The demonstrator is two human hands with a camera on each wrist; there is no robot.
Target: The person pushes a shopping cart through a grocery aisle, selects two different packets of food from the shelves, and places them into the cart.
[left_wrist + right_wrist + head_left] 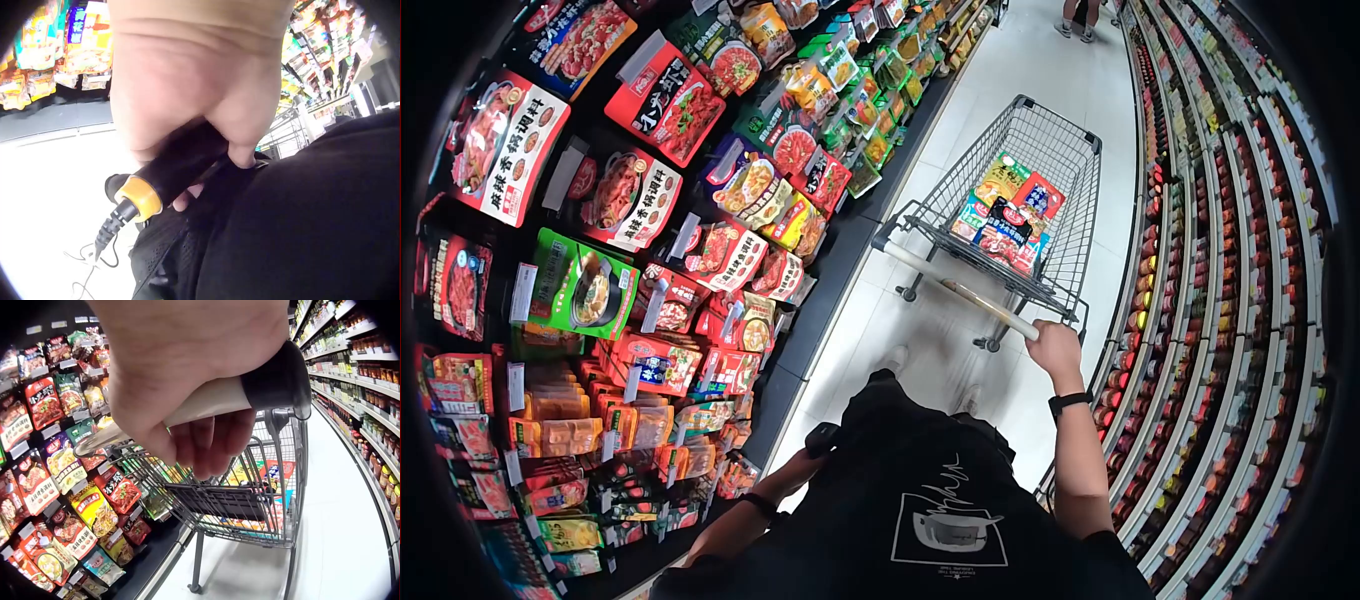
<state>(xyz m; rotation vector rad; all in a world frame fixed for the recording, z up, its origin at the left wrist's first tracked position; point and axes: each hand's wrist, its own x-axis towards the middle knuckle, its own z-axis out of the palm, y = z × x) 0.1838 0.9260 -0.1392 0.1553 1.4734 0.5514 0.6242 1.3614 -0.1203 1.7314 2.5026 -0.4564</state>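
Observation:
My right hand (pixel 1055 348) grips the right end of the pale handle (pixel 990 306) of a wire shopping cart (pixel 215 503). In the right wrist view its fingers curl round the bar, beside the black end piece (pixel 275 381). Several colourful food packets (pixel 1005 240) lie in the cart's basket. Down by my left side, my left hand (pixel 187 81) holds a black cylindrical device (pixel 181 162) with a yellow ring at one end and a black cable (pixel 111 226) running from it. Its fingers are mostly hidden behind the device, close against the black clothing.
Hanging seasoning packets (pixel 630 195) fill the dark rack along the left. On the right run long shelves (pixel 1200 340) of jars and bottles. White floor (pixel 990 75) stretches between them, and a person's legs (pixel 1075 18) stand at the far end of the aisle.

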